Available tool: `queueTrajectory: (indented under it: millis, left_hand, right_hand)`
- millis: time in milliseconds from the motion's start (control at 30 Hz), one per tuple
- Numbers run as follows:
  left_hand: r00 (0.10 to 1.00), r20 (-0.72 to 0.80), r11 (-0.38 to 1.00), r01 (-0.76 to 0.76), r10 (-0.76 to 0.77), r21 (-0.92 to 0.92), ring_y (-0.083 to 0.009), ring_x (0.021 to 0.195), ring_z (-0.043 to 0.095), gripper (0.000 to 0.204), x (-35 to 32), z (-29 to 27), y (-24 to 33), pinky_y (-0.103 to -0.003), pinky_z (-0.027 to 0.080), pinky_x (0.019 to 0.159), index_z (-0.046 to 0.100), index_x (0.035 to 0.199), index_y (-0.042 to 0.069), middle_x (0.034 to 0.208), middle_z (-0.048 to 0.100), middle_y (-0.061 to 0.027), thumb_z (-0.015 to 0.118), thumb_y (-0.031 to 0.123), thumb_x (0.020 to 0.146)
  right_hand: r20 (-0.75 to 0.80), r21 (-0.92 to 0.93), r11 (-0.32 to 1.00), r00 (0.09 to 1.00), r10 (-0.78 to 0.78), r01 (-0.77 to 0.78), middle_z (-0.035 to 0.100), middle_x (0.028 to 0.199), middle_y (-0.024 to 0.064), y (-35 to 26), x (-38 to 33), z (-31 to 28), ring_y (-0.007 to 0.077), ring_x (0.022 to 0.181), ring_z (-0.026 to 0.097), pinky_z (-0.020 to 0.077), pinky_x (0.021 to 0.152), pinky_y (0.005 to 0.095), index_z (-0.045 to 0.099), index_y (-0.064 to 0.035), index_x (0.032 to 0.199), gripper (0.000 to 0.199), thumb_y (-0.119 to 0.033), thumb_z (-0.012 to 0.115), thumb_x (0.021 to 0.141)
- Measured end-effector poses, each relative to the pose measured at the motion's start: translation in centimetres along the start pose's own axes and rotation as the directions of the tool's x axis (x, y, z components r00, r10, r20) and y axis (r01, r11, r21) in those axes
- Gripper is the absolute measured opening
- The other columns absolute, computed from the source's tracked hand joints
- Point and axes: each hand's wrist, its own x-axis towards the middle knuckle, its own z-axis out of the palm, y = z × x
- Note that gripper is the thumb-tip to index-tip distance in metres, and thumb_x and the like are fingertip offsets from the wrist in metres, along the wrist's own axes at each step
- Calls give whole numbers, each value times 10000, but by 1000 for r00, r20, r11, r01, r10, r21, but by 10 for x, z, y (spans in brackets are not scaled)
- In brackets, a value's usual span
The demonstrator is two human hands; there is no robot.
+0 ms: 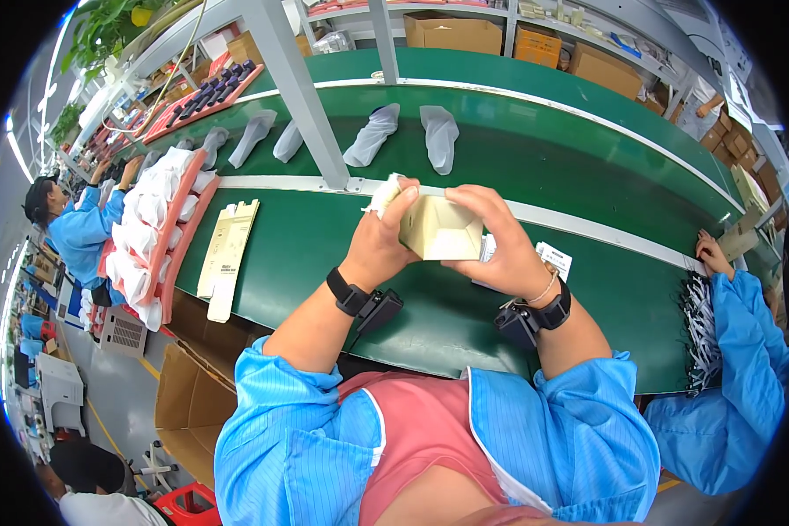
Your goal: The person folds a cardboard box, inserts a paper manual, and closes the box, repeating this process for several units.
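A small cream carton (444, 230) is held up in front of me over the green worktop, its open end facing me so that its inside walls show. My left hand (377, 237) grips its left side, with a white wrapping on one finger. On the right side my right hand (510, 254) is closed around the carton, thumb below and fingers over the top edge. Flattened cream cartons (228, 250) lie on the worktop to the left. White printed cards (554, 258) lie just beyond my right hand, partly hidden by it.
Items in translucent bags (441, 140) lie along the green belt (535, 149) behind a metal post (294, 88). Pink trays (177, 237) with white-wrapped items stand at left. A co-worker's arm (728, 324) rests at right beside dark-and-white strips (700, 333). An opened cardboard box (188, 399) stands below.
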Motion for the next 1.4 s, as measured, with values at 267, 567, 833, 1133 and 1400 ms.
queueTrajectory:
  millis: [267,567,833,1133,1400]
  left_hand:
    - [483,543,-305,486,-687,-819,-274,1182,512,941,-18,-8,-23,-428,445,957,58,1477,103,1321,481,-137,727,187,821]
    - [469,357,85,691,-808,-717,-248,1173,514,916,-20,-6,-26,-384,438,973,46,1462,95,1320,458,-182,680,12,806]
    - [555,419,97,676,-718,-730,-256,1195,496,940,-24,11,-30,-386,429,991,67,1455,91,1339,429,-186,697,-37,770]
    - [691,278,300,591,-667,-749,-267,1241,445,981,-33,7,-36,-402,370,1050,100,1457,113,1342,406,-162,749,10,729]
    - [805,197,665,578,-560,-473,-288,1225,446,959,-42,9,-31,-400,349,1057,178,1444,96,1331,403,-167,784,54,702]
  right_hand:
    - [193,-251,893,924,-331,373,504,1259,124,32,-5,22,332,1215,471,416,1014,417,499,-121,1273,687,8,752,646]
    - [313,-458,882,909,276,-110,519,1268,90,27,-53,-16,339,1179,483,388,1035,412,518,-117,1246,673,-51,791,635]
    - [350,-393,872,829,436,-292,591,1164,109,54,-83,-36,293,1126,523,427,956,370,612,-42,1056,375,-90,763,716]
    - [-88,-508,848,988,123,-151,654,1039,112,9,-16,-46,300,945,631,498,859,374,625,-6,944,129,-22,643,817]
    - [109,-645,702,946,-305,301,656,1024,137,2,49,-8,290,986,634,439,986,487,606,-37,929,65,-28,596,864]
